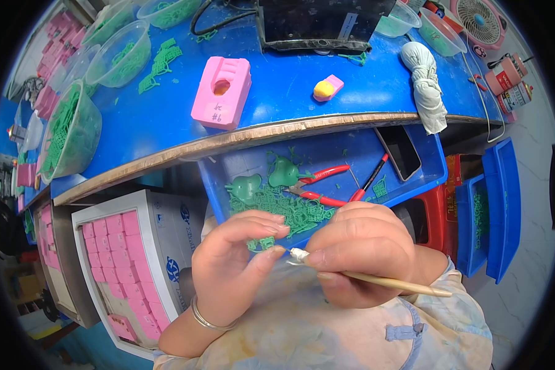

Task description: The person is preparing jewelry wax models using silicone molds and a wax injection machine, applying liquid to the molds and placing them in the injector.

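Observation:
My left hand is closed, pinching a small green openwork piece between thumb and fingers. My right hand grips a thin wooden-handled tool wrapped in white near its working end. That tip points at the green piece, close by my left thumb; whether they touch I cannot tell. Below the table edge, a blue tray holds a heap of green lattice pieces, two smooth green lobed pieces, red-handled cutting pliers, a slim red-and-black tool and a black phone-like slab.
On the blue table stand a pink block with a hole, a small pink-and-yellow piece, a tied white cloth bundle and a black machine. Clear tubs of green pieces line the left. A carton of pink blocks stands lower left.

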Demonstrator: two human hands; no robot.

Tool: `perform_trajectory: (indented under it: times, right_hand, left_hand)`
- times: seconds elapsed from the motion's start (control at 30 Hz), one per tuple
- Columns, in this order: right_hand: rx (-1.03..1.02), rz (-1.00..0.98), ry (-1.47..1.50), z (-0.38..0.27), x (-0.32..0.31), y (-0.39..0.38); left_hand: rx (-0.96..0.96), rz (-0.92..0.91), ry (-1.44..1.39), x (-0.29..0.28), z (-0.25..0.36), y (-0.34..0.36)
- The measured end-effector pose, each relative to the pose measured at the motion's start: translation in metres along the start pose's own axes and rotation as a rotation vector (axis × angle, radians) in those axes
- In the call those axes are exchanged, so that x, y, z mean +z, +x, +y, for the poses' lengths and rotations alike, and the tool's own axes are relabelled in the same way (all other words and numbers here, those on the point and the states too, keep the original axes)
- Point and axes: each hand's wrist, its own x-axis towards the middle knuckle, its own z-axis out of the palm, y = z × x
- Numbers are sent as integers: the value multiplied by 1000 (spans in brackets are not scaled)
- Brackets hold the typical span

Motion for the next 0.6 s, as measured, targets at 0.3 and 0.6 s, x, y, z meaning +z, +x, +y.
perform_trajectory:
  times: [0.3,0.6]
  right_hand:
    - [-17,-26,-63,1,4,-1]
    - [-30,178,-109,4,-8,1]
  left_hand:
    - [-32,-7,-32,1,3,-2]
    - [-93,57,-80,3,6,-7]
